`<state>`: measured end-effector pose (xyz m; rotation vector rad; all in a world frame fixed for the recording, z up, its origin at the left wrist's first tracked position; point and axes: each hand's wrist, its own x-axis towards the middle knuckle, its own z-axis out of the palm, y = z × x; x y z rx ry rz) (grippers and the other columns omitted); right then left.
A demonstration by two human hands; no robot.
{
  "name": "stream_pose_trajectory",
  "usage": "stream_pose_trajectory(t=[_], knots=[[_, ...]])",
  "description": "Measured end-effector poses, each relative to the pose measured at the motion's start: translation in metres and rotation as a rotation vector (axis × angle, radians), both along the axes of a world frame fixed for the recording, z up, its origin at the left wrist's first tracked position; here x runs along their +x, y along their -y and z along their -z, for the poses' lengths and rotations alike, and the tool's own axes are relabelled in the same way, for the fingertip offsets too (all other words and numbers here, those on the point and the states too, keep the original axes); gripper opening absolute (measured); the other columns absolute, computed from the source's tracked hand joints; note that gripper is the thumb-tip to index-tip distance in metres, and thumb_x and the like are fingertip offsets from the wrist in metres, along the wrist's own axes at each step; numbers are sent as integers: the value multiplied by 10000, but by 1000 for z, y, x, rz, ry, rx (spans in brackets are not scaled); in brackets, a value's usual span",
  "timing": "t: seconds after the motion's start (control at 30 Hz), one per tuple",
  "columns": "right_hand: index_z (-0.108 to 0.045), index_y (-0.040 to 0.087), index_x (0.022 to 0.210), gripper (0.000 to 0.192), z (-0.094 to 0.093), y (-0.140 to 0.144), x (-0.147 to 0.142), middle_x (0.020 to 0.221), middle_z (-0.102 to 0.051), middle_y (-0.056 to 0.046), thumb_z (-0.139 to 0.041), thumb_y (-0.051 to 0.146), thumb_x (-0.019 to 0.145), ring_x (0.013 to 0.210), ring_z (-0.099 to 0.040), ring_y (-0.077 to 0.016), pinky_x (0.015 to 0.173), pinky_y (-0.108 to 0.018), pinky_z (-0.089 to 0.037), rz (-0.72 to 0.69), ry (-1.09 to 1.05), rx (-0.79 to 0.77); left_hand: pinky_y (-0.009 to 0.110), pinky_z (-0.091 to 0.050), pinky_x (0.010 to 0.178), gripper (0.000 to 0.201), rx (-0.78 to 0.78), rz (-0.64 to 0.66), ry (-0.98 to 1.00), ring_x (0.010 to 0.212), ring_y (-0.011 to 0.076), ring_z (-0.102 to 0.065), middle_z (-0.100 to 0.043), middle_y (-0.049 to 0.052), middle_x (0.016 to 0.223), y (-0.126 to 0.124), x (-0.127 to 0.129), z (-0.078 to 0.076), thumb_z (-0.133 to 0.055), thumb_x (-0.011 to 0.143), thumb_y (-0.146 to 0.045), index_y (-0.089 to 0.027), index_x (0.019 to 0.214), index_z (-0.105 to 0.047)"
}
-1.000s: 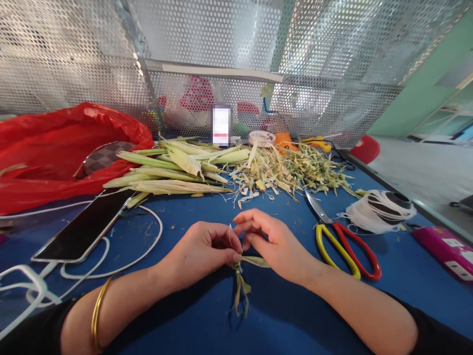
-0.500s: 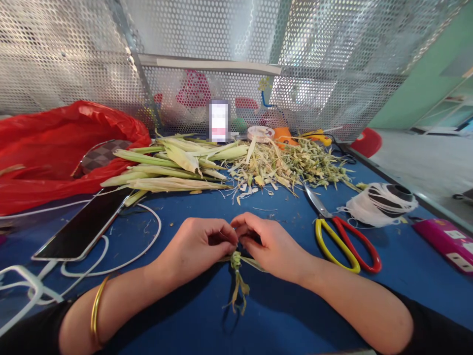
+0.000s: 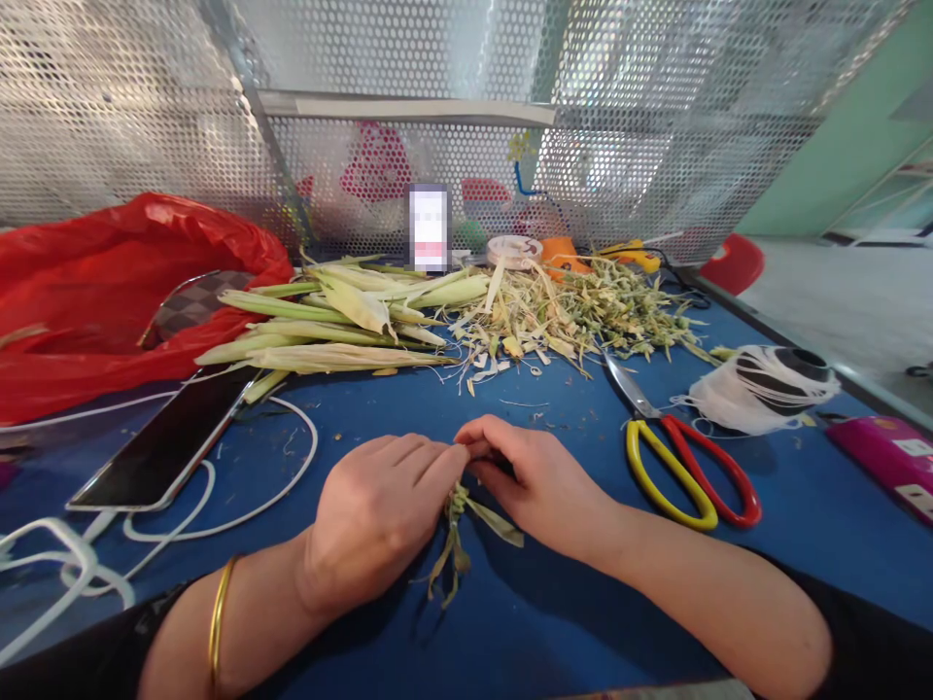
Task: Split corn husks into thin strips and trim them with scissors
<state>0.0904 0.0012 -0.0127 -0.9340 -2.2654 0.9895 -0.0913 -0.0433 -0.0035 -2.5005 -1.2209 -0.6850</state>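
- Fingers of the left hand (image 3: pixel 383 510) seem closed on the upper end of a small leaf bundle (image 3: pixel 457 500); the back of this hand hides the exact grip.
- Right hand (image 3: pixel 543 476) bends its fingers so that their tips meet the left ones just above the bundle; whether they pinch something, I cannot tell.
- Bundle's place is toward the near edge of the blue counter (image 3: pixel 569 622), its loose ends pointing downward, probably because only its top is held.
- Scissors (image 3: pixel 642 402) lie with handles toward the near edge, beside the white thread spool (image 3: pixel 754 394) at the right edge, perhaps for easy reach.
- Pale husks (image 3: pixel 339 358) and dry scraps (image 3: pixel 583 311) lie along the far edge, perhaps to keep them away from the hands.
- Counter's surface looks flat, with scattered crumbs.
- Perforated metal panel (image 3: pixel 408 58) stands behind the far edge; past the right edge, pale floor (image 3: pixel 816 297) and green wall (image 3: pixel 809 175) show.
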Motion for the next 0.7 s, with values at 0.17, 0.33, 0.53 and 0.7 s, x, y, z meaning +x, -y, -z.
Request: stream_pose_trajectory(t=[0.17,0.33,0.53,0.7], knots=[[-630,214,982,240,0,-3,-1,931,-682,-10,-508,68,835,869,-627,-147,786,-275,-477,4,-66,-12,213,-458,657,158,-37,18,107,728,115,-634,-701,1,805,-6,-2,3,-488,873,-150,-198,905,-635],[-669,198,908,206,2,-5,-1,887,-622,-21,-567,58,797,789,-587,-129,704,-249,-464,29,-81,-63,209,-458,688,134,-53,48,106,753,121,-625,-703,11,856,-6,-4,2,-520,860,-140,-192,883,-641],[-630,185,758,98,6,-7,-2,821,-572,0,-603,96,788,745,-546,-117,661,-240,-436,68,-117,-100,193,-459,698,130,-84,51,146,759,113,-620,-698,12,858,-8,-4,2,-531,860,-154,-201,877,-652],[-592,172,715,121,1,-10,0,798,-560,4,-598,72,783,739,-533,-116,684,-252,-423,89,-96,-124,182,-451,717,149,-181,56,217,758,102,-622,-699,2,841,-11,-6,-1,-521,874,-175,-213,889,-664]])
